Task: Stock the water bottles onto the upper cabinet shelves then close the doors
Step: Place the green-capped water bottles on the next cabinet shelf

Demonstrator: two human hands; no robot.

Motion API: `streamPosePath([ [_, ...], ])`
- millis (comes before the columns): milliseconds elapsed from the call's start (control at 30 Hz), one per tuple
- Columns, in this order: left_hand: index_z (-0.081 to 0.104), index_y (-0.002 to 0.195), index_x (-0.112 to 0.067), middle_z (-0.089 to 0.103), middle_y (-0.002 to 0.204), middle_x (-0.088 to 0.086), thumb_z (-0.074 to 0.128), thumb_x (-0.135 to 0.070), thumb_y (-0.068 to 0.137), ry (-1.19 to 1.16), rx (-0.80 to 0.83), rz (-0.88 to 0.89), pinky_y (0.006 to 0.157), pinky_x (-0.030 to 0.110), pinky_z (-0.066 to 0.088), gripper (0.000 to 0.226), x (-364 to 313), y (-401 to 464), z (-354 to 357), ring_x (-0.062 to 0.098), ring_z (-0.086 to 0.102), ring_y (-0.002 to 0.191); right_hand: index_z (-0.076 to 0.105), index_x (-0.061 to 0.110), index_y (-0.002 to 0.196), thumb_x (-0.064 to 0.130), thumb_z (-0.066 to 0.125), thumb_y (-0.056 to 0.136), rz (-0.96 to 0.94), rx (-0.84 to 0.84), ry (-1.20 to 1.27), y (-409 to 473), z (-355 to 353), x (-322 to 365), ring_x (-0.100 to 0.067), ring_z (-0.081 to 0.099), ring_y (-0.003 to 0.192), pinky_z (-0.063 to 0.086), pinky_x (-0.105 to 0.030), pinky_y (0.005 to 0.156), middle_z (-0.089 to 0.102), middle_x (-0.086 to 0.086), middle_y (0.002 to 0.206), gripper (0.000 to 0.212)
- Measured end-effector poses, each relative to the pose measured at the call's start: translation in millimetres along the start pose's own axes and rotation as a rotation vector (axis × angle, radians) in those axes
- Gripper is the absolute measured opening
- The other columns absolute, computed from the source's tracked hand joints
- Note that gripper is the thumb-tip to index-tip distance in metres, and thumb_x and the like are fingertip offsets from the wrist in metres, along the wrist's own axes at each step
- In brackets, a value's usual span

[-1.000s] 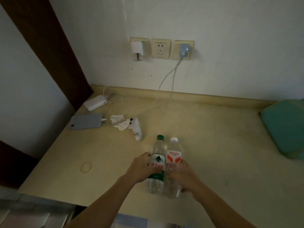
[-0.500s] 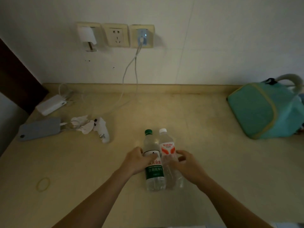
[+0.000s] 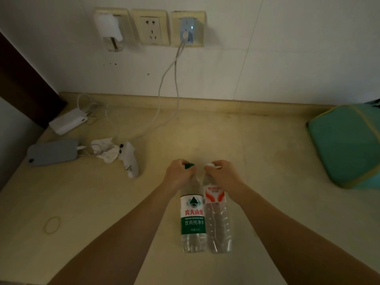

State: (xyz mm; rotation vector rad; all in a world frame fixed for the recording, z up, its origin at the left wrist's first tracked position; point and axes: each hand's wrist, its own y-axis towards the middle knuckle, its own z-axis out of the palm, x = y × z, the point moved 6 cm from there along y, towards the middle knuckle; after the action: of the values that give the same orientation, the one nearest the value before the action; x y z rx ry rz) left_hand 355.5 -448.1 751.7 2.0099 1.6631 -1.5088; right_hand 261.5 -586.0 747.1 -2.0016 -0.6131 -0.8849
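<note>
Two clear water bottles stand side by side on the beige desk (image 3: 267,165). The left one is a green-labelled bottle (image 3: 193,219) with a green cap. My left hand (image 3: 178,175) grips its neck just under the cap. The right one is a red-and-white-labelled bottle (image 3: 218,221) with a white cap. My right hand (image 3: 224,173) grips its neck and cap. Both bottles touch each other. No cabinet or shelf is in view.
At the left lie a grey phone (image 3: 52,152), a white power bank (image 3: 67,122), crumpled tissue (image 3: 107,151), a small white tube (image 3: 130,161) and a rubber band (image 3: 52,224). A teal bag (image 3: 347,145) sits at the right. Charger cables (image 3: 166,83) hang from wall sockets.
Both hands have slid up from the bottles' bodies to their necks and caps. The view has shifted rightwards and closer to the desk.
</note>
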Motion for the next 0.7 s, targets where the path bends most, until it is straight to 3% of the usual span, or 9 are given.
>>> streamPosePath([
  [100,0.067,0.118,-0.009,0.069,0.112,0.009,0.066,-0.026,0.095,-0.059,0.010,-0.016,0.093,0.041,0.055,0.029,2.2,2.0,-1.7,0.025,0.066,0.103,0.071,0.016,0.089,0.022,0.069,0.090,0.020,-0.026,0.057,6.4,-0.2,0.3,-0.021,0.072,0.070,0.063,-0.043,0.074,0.075,-0.007,0.081,0.006],
  [333,0.070,0.112,-0.014,0.075,0.092,0.003,0.070,-0.021,0.092,-0.248,-0.044,0.099,0.064,0.022,0.053,0.022,-24.7,-2.3,-28.6,0.010,0.070,0.077,0.069,0.014,0.120,0.022,0.075,0.087,-0.087,-0.056,0.180,-7.2,-25.7,27.7,-0.015,0.070,0.087,0.056,-0.026,0.070,0.073,-0.002,0.101,0.034],
  [400,0.069,0.110,-0.020,0.076,0.090,0.002,0.070,-0.020,0.092,-0.303,-0.037,0.171,0.066,0.022,0.056,0.018,-40.9,-7.4,-42.3,0.009,0.071,0.077,0.066,0.017,0.127,0.025,0.074,0.088,-0.155,-0.071,0.211,-18.4,-38.1,44.2,-0.011,0.066,0.095,0.051,-0.022,0.074,0.069,0.001,0.110,0.040],
  [500,0.066,0.105,-0.036,0.074,0.099,-0.005,0.070,-0.022,0.093,-0.266,-0.028,0.323,0.077,0.020,0.051,0.019,-66.0,-21.0,-63.0,0.009,0.069,0.091,0.067,0.022,0.127,0.023,0.077,0.087,-0.275,-0.100,0.267,-39.7,-58.4,68.2,-0.003,0.063,0.098,0.047,-0.017,0.076,0.067,0.012,0.109,0.040],
  [700,0.067,0.124,-0.026,0.068,0.111,-0.018,0.072,-0.011,0.090,-0.137,-0.043,0.607,0.088,0.007,0.047,0.038,-90.7,-54.8,-86.8,-0.004,0.063,0.104,0.075,0.033,0.103,0.011,0.084,0.077,-0.483,-0.189,0.258,-77.7,-76.2,84.8,-0.001,0.069,0.093,0.055,-0.023,0.081,0.075,0.016,0.098,0.035],
])
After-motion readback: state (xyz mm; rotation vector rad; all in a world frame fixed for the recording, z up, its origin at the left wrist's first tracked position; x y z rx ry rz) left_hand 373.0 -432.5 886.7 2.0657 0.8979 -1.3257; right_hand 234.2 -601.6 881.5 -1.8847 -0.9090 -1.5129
